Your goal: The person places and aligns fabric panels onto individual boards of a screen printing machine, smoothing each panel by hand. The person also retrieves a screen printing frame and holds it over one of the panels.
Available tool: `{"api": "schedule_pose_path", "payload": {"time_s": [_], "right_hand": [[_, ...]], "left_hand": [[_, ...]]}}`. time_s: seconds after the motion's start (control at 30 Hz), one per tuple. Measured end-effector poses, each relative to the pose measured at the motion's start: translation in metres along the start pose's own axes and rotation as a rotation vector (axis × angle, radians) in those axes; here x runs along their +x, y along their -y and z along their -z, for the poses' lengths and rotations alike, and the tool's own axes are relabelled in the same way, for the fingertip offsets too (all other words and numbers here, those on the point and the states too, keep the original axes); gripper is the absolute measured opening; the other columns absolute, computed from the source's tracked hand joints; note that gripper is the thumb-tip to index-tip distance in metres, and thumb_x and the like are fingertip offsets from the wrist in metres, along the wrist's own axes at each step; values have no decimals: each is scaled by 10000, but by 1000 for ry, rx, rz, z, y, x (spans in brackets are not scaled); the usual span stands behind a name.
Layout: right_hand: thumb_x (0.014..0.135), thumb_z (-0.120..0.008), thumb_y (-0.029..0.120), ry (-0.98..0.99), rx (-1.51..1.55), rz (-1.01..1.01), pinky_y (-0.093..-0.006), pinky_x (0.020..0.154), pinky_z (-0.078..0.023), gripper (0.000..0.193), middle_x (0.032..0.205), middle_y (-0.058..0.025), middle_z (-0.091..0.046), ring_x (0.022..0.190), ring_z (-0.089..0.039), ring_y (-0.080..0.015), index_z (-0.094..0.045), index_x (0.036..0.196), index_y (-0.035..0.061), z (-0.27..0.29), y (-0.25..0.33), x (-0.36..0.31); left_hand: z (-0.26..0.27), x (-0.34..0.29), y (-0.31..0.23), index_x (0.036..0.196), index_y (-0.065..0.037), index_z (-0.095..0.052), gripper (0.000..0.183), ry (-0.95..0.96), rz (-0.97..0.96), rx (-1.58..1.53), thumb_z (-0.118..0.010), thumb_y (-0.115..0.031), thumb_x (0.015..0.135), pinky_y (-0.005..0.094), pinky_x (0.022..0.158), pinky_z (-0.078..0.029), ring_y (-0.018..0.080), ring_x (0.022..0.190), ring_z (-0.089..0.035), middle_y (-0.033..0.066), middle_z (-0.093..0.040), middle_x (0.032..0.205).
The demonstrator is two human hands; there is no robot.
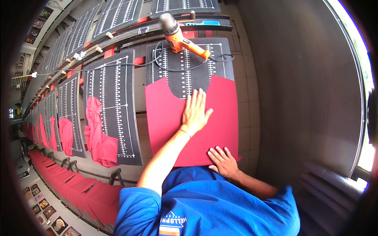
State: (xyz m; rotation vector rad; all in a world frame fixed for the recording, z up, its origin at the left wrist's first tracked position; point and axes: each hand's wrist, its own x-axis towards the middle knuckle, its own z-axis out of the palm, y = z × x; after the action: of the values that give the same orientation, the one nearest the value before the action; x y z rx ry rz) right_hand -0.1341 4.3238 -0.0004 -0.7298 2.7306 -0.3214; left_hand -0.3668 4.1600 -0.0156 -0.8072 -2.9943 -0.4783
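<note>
A red fabric piece (169, 126) with a curved neckline cut-out lies flat over the near part of a dark board (151, 59) marked with white ruler scales. My left hand (195, 112) is pressed palm down on the cloth, just below the neckline, fingers stretched toward the far end. Close to the cloth's near right corner, my right hand (223, 161) rests flat with fingers spread. Neither hand grips anything. Beyond the cloth, an orange heat gun (178, 41) stands on the board's far end, nozzle pointing up and away, its black cable (173, 70) looped on the board.
On the left, a neighbouring ruled board (130, 90) carries a crumpled red cloth (94, 129). More boards with red cloths run off leftward. Red pieces (94, 196) hang in a row at lower left. A dark panel (299, 90) rises on the right. A rail (216, 28) crosses behind.
</note>
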Motion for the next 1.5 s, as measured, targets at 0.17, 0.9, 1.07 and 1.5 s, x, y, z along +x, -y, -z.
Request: {"api": "schedule_pose_path", "payload": {"time_s": [0.17,0.9,1.07,1.5], "right_hand": [[947,-442,606,-26,-36,-333,-564,1184,-171,792,1524,-166,-415,1432,-339,-337,-424,1460,3,-9,74,71],[862,-690,291,-324,219,-495,-449,795,-459,258,905,-131,-659,902,-628,-319,-628,971,65,-27,385,374],[946,-556,223,-571,821,-566,-372,689,-514,215,761,-119,-637,709,-635,-251,-601,928,13,13,378,358],[1014,-505,288,-1057,1469,-343,-417,1111,-349,412,1407,-131,-509,1324,-469,-247,-467,1333,29,92,264,347]], "left_hand": [[5,-53,-13,1504,14,-335,679,123,-216,-339,-431,-450,1017,522,1207,-191,391,1481,-243,225,-267,1591],[217,-415,429,1031,-28,-618,165,-324,236,-491,-636,-41,868,445,921,-460,343,1043,-587,156,-604,1102],[221,-403,505,1231,4,-530,415,-524,485,-177,-694,-148,882,470,996,-418,386,1144,-532,215,-558,1209],[153,-508,593,1362,97,-494,983,389,857,-1105,-522,-755,873,370,1065,-389,241,1258,-525,212,-603,1297]]}}
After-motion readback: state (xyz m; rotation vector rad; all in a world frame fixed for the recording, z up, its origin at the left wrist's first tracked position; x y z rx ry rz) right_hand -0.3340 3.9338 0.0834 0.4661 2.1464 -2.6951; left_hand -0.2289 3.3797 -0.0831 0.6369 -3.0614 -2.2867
